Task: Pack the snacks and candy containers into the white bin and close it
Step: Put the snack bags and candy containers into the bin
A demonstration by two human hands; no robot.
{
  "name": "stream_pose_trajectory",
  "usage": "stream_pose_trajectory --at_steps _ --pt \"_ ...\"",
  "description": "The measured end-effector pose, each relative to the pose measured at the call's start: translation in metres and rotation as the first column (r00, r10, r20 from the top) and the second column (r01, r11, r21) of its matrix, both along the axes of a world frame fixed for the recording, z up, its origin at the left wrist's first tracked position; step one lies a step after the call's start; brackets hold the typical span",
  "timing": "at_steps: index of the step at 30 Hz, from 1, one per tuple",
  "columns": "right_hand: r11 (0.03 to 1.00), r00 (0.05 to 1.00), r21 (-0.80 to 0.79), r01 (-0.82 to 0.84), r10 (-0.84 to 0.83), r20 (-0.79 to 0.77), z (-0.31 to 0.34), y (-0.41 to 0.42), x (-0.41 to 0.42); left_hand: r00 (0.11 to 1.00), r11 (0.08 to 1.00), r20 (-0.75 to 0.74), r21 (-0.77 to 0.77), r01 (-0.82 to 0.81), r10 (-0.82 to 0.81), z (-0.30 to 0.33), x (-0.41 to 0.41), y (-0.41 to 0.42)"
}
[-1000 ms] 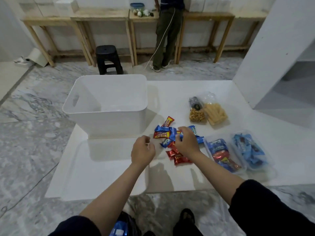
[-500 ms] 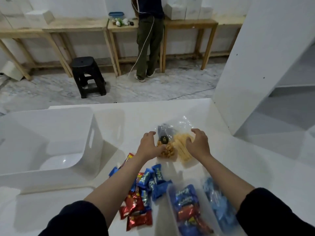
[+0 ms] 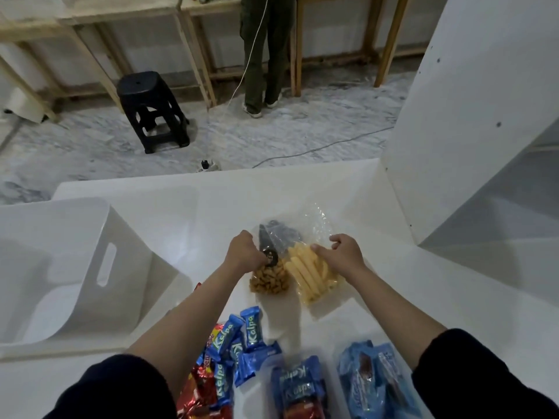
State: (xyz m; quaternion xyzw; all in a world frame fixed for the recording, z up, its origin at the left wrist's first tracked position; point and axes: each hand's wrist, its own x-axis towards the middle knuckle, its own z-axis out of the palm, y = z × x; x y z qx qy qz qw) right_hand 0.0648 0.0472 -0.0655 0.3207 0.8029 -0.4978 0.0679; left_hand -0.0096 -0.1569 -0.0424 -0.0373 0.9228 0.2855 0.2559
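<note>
My left hand [image 3: 243,252] has its fingers curled round the neck of the bag of brown snacks [image 3: 269,279] at frame centre; my right hand [image 3: 341,255] pinches the bag of yellow sticks [image 3: 311,275] just beside it. The white tabletop [image 3: 408,285] carries the white bin [image 3: 75,267] at left, two clear candy containers [image 3: 372,385] at the bottom edge, and loose wrapped candies [image 3: 236,337] beside them.

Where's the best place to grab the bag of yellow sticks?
Probably the loose, empty plastic at the bag of yellow sticks' far end, pinched from above. The sticks fill the near part and lie flat on the white table, leaving little to get under there. The right hand already rests on that side, with the left hand gripping the neighbouring bag of brown snacks.
</note>
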Motion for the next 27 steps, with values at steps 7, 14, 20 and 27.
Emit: stream_pose_trajectory --at_steps 7,14,20,27 --pt "0.959 0.997 -0.272 0.075 -0.078 -0.003 -0.007 0.013 0.006 0.998 0.999 0.054 -0.044 0.026 -0.024 0.001 0.001 0.006" --pt "0.88 0.96 -0.417 0.228 -0.276 -0.056 -0.015 0.022 0.017 0.995 0.993 0.04 0.075 -0.092 0.089 -0.007 0.007 0.005" --pt "0.754 0.913 -0.565 0.333 -0.407 -0.004 -0.015 0.01 0.013 1.0 0.982 0.009 0.19 -0.011 0.01 -0.003 0.008 0.002" --pt "0.491 0.777 -0.713 0.5 -0.618 0.12 -0.009 -0.008 0.004 0.991 0.958 -0.108 0.266 0.103 -0.077 0.011 -0.025 0.004"
